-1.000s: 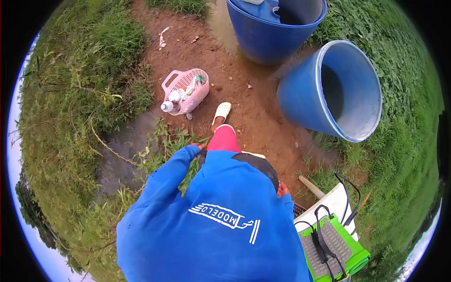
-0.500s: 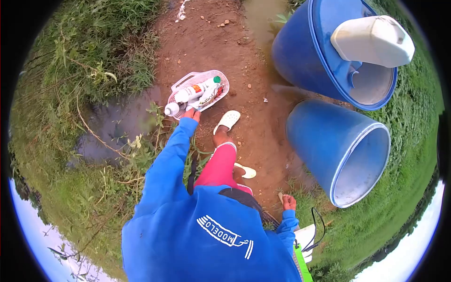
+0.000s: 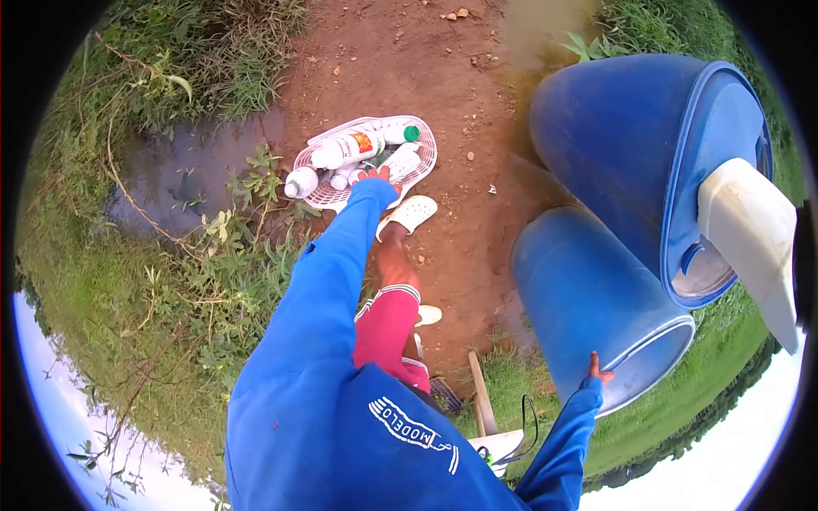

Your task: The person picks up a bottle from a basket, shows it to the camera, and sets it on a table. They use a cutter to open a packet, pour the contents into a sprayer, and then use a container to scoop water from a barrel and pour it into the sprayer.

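Note:
My left hand (image 3: 375, 180) reaches over the near side of a white plastic basket (image 3: 319, 201), its fingers spread among the containers. Inside lie a white bottle with a red-orange label (image 3: 348, 149), a bottle with a green cap (image 3: 400, 134) and smaller white containers. A white bottle (image 3: 301, 182) rests at the left rim. On the right, my right hand (image 3: 600, 371) is out with fingers apart, overlapping the rim of a pale-lined blue barrel (image 3: 588, 281) that lies on its side. Neither hand shows anything lifted in it.
A second blue barrel (image 3: 613, 136) stands tilted in view behind it, with a white jug (image 3: 750, 230) on its top. A wooden handle (image 3: 481, 396) rises near a white box (image 3: 498, 444). Muddy puddles (image 3: 204, 166) and grass flank the dirt path (image 3: 400, 60).
My right hand has moved from beside the wooden handle out to the barrel's rim. My left hand has moved farther over the basket, its fingers now spread. My view has shifted.

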Tool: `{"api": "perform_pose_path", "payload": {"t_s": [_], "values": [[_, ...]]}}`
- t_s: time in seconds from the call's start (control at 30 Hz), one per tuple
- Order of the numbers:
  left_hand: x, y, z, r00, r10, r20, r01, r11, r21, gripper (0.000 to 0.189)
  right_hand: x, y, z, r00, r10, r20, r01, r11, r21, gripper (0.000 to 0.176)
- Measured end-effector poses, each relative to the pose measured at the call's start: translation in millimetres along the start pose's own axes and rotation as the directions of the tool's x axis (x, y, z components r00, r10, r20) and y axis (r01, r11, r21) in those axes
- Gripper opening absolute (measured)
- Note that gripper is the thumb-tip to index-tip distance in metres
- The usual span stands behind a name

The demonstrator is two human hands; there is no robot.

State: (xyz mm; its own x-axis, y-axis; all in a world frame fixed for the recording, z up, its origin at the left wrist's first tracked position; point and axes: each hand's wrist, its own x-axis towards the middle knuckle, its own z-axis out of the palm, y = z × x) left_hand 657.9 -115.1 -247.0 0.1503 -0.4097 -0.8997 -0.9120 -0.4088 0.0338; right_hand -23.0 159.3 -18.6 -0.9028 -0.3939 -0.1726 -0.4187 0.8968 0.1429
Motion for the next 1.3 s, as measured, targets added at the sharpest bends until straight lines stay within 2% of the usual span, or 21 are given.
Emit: {"api": "perform_pose_path", "payload": {"t_s": [0.03,0.07,0.1,0.17,0.2,0.27,0.4,0.5,0.57,0.63,0.7,0.77,0.8,0.83,0.9,0.93,1.1,1.17,1.23,1.3], "values": [[9,-1,13,0.999,0.035,0.027,-0.035,0.999,-0.017,0.067,-8,-8,7,0.998,0.008,-0.057,-0.005,0.998,0.055,0.109],[5,5,16,1.000,0.020,0.000,-0.020,0.999,-0.026,0.066,-15,-28,-6,0.991,0.134,0.004,-0.133,0.984,-0.118,0.119],[-3,10,18,1.000,0.005,-0.024,-0.006,0.999,-0.033,0.065,-10,-25,-2,0.993,0.122,0.007,-0.120,0.985,-0.126,0.119],[-2,10,21,0.998,-0.007,-0.064,0.005,1.000,-0.029,0.065,5,5,16,0.988,0.069,-0.137,-0.088,0.986,-0.141,0.107],[-2,11,25,0.994,-0.006,-0.105,0.004,1.000,-0.015,0.065,9,12,20,0.988,0.062,-0.139,-0.083,0.985,-0.149,0.107],[4,11,28,0.994,-0.011,-0.107,0.005,0.998,-0.055,0.065,18,20,23,0.987,0.081,-0.139,-0.105,0.978,-0.178,0.120],[12,6,32,0.992,-0.007,-0.122,-0.004,0.996,-0.087,0.066,4,-8,11,0.987,0.149,-0.066,-0.158,0.975,-0.159,0.125],[12,4,34,0.991,-0.007,-0.133,-0.006,0.995,-0.103,0.063,3,-7,12,0.980,0.142,-0.141,-0.173,0.955,-0.241,0.128],[19,2,37,0.988,-0.007,-0.155,-0.012,0.992,-0.122,0.061,3,-10,9,0.983,0.168,-0.078,-0.182,0.956,-0.230,0.135],[35,-6,40,0.985,-0.042,-0.165,-0.012,0.950,-0.311,0.058,12,7,16,0.982,0.165,-0.088,-0.184,0.943,-0.279,0.141],[46,-10,39,0.977,-0.038,-0.209,-0.033,0.944,-0.329,0.052,16,13,20,0.981,0.165,-0.098,-0.189,0.926,-0.327,0.146],[65,-17,32,0.993,0.013,-0.114,-0.051,0.939,-0.340,0.050,9,5,11,0.980,0.197,0.009,-0.184,0.931,-0.315,0.154],[122,-36,80,0.983,0.038,-0.180,-0.097,0.938,-0.332,0.051,10,7,12,0.980,0.201,0.006,-0.188,0.928,-0.321,0.154],[122,-32,80,0.984,0.040,-0.172,-0.096,0.938,-0.333,0.051,15,14,14,0.979,0.204,-0.016,-0.197,0.913,-0.358,0.153],[110,-13,56,0.980,-0.092,-0.175,-0.025,0.819,-0.574,0.053,15,13,13,0.977,0.209,-0.043,-0.209,0.894,-0.396,0.152],[98,-7,41,0.979,-0.049,-0.199,-0.046,0.894,-0.447,0.048,9,5,9,0.978,0.200,-0.054,-0.205,0.904,-0.375,0.150],[132,9,38,0.983,-0.055,-0.176,-0.020,0.918,-0.396,0.047,5,3,7,0.981,0.170,-0.095,-0.191,0.936,-0.296,0.137],[147,14,40,0.960,-0.009,-0.280,-0.077,0.953,-0.294,0.049,-5,-9,5,0.978,0.160,-0.132,-0.188,0.952,-0.242,0.128],[166,21,42,0.976,0.036,-0.214,-0.100,0.950,-0.297,0.055,-16,-22,-2,0.978,0.166,-0.125,-0.190,0.958,-0.214,0.126],[175,36,37,0.980,-0.041,-0.193,-0.012,0.964,-0.264,0.063,-22,-29,-4,0.979,0.169,-0.118,-0.189,0.965,-0.184,0.124]]}}
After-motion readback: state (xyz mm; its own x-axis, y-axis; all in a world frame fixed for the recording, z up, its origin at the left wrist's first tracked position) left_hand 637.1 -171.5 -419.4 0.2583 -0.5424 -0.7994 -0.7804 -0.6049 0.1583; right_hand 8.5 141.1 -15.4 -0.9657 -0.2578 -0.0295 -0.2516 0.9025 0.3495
